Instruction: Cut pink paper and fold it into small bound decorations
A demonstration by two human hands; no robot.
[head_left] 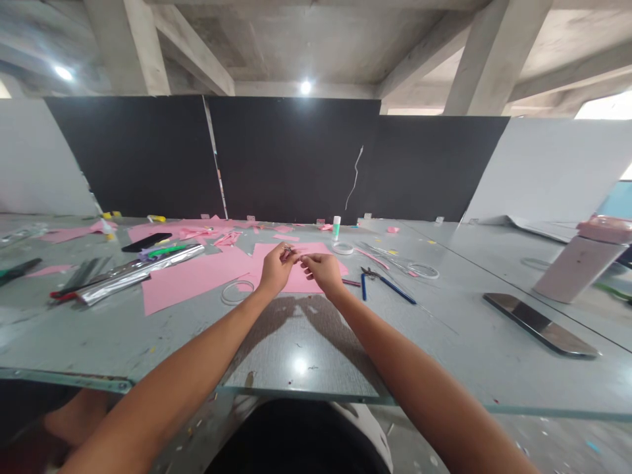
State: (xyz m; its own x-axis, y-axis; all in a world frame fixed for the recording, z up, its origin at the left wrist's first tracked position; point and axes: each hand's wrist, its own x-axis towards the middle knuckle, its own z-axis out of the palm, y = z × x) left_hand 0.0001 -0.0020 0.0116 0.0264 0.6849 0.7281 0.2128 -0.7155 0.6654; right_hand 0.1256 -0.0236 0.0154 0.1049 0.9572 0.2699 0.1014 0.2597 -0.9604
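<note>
Both arms reach out over a glass table [148, 342]. My left hand [276, 266] is closed in a pinch on a small thin item at its fingertips, too small to name. My right hand [320, 270] is closed too, its fingertips meeting the same small item from the right. Both hands hover just above a pink paper sheet [197, 276]. A clear ring of tape [237, 291] lies left of my left wrist. Blue-handled pliers [382, 282] lie right of my right hand.
A silver foil roll [133, 271], green and red tools and a black phone [147, 241] lie at the left. A glue stick [336, 228] and a tape roll [342, 248] stand behind. A dark phone [538, 324] and a pink-lidded bottle [582, 260] sit at the right.
</note>
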